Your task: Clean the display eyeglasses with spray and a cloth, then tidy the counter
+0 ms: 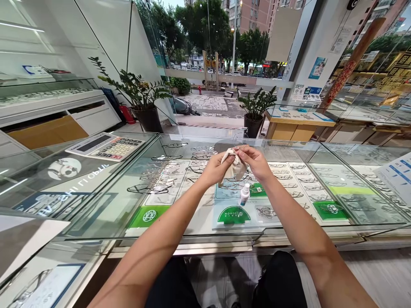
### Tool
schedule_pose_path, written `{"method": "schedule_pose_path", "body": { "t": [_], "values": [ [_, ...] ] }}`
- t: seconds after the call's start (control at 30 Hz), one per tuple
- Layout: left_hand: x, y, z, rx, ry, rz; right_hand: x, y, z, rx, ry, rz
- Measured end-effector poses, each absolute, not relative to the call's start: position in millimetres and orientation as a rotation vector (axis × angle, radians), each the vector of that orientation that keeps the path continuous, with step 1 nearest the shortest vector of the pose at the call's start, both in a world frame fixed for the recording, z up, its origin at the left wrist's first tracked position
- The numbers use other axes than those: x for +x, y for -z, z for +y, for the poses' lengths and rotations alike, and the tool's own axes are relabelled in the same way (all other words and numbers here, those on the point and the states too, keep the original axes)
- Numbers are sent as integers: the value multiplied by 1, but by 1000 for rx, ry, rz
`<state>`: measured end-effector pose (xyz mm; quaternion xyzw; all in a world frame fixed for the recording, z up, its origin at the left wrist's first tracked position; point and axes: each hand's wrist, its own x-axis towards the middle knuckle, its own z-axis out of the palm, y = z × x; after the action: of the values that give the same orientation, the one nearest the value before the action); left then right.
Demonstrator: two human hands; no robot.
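Above the glass counter, my left hand (215, 169) is closed on a crumpled pale cloth (235, 167), which hangs below the fingers. Close beside it, my right hand (257, 161) pinches at the cloth's upper edge. Thin wire parts of a pair of eyeglasses (239, 148) show at the right fingertips; the cloth and fingers hide most of them. A small white spray bottle (244, 195) stands upright on the counter, just below my hands.
Under the glass top (199, 226) lie rows of eyeglasses (290, 185) and green cards (330, 210). A large calculator (105, 146) rests at the left. Potted plants (150, 117) stand beyond the counter, before the window. A white-and-blue printed sheet (396, 173) is at the right.
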<state>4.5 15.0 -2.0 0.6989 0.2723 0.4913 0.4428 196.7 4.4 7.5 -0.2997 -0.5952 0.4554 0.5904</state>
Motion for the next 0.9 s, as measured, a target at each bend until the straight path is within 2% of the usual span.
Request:
{"method": "schedule_pose_path", "body": {
  "t": [0.37, 0.7, 0.9],
  "values": [
    [-4, -4, 20, 1598, -1370, 749, 212, -13, 4, -759, -859, -1741],
    [-4, -13, 12, 1468, -1282, 606, 208, -11, 1, -756, -1011, -1709],
    [-1, -15, 9, 1497, -1402, 683, 199, -9, -3, -726, -957, -1773]
  ]
}}
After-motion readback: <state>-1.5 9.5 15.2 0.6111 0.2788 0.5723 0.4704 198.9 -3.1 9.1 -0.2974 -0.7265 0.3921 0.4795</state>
